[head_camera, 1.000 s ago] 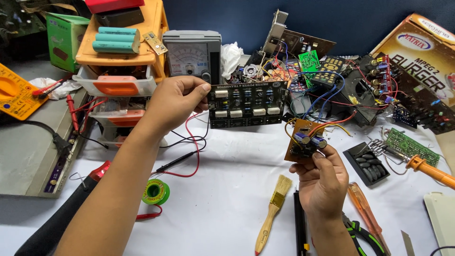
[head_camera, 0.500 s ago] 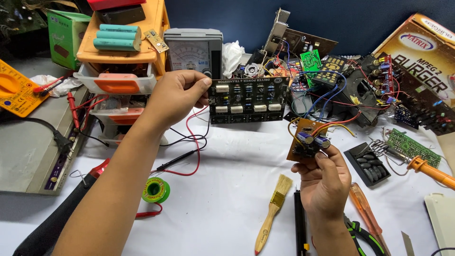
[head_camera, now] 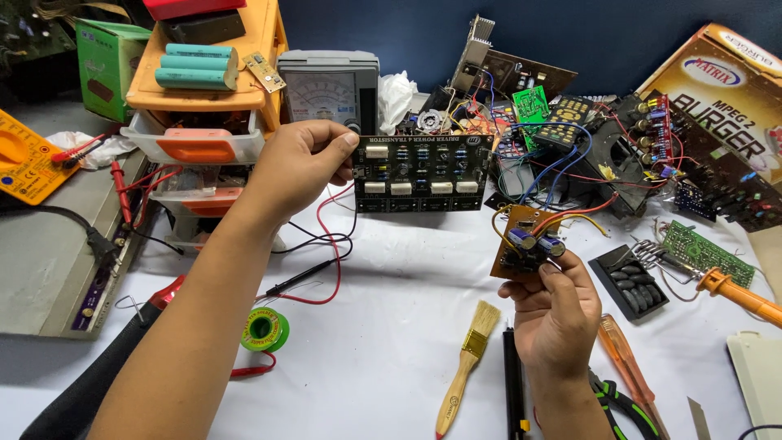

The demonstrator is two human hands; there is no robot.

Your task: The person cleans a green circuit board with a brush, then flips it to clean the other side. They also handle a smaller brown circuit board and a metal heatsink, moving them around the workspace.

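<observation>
Far left: yellow multimeter [head_camera: 24, 159] lies at the table edge, red probe leads beside it. Grey case [head_camera: 57, 269] sits below it, a black cable across its top.

Orange drawer unit [head_camera: 208, 106] stands behind the left forearm; 2 teal cells [head_camera: 195, 67] lie on its top. Analog meter [head_camera: 330, 85] stands just right of the unit.

Solder spool [head_camera: 262, 329], green, lies on the white table [head_camera: 391, 326] near the left forearm. Red and black wires loop across the table under the black board.

Left hand [head_camera: 297, 167]: closed in a pinch on the left edge of the black board [head_camera: 423, 173], thumb and fingers gripping it. Board is held upright above the table, component side toward the camera.

Brush [head_camera: 466, 367] lies on the table between the 2 arms, bristles pointing away from the person.

Right hand [head_camera: 558, 314]: fingers curled shut around the lower edge of the brown board [head_camera: 525, 244], which is held up clear of the table, tilted. 2 blue capacitors sit on it; coloured wires run from it to the parts pile [head_camera: 570, 138] behind.

Right: black keypad [head_camera: 629, 281], green board [head_camera: 707, 254], orange soldering iron [head_camera: 737, 293], screwdriver [head_camera: 631, 375]. Cardboard box [head_camera: 717, 77] at far right.
</observation>
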